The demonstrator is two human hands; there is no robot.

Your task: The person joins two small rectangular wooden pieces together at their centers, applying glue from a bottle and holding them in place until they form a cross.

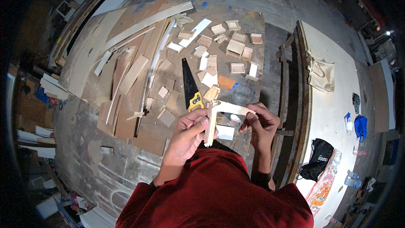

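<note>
My left hand (184,135) is closed around a small wooden piece (209,127), held upright with its narrow edge toward me. A pale, thin wooden strip (234,109) is pinched between the thumb and fingers of my right hand (263,122). The strip's far end meets the top of the wooden piece, roughly at a right angle; whether the two are joined I cannot tell. Just beyond my left hand lies a handsaw (190,85) with a black blade and yellow handle. A white rectangular piece (225,132) sits below the strip, partly behind my hands.
Several small wooden box-like pieces (235,48) are scattered over the worktable (168,46). Long boards (139,65) and offcuts pile up at the left. On the right, a pale-topped bench (337,118) carries a cloth bag (321,74) and a black drawstring bag (319,156).
</note>
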